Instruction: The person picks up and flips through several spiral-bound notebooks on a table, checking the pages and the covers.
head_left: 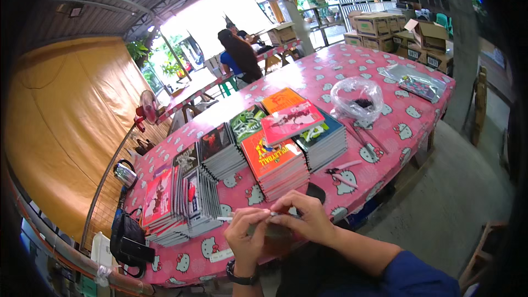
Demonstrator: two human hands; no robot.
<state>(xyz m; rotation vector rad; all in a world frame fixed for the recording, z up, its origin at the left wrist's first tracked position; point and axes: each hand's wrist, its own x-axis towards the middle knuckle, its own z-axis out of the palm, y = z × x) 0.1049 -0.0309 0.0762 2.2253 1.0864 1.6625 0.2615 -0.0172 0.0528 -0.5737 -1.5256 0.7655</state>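
My left hand (245,237), with a dark watch on its wrist, and my right hand (306,218) meet over the table's near edge. Both have fingertips pinched together around something small and whitish, too small to name. A thin pale strip (224,218) sticks out to the left of my left hand; whether it belongs to the pinched thing I cannot tell. Just beyond my hands rises a stack of orange spiral notebooks (275,158), with a pink notebook (292,121) lying across the stacks' tops. A dark rounded object (315,193) shows behind my right hand. Pink-handled pliers (345,174) lie farther right.
More spiral-notebook stacks (223,154) cover the pink patterned table (308,71). A clear plastic bag (356,96), thin rods (373,138) and flat plastic packets (421,85) lie right. A black bag (125,230) sits left. Cardboard boxes (379,25) and people at another table (192,91) are beyond.
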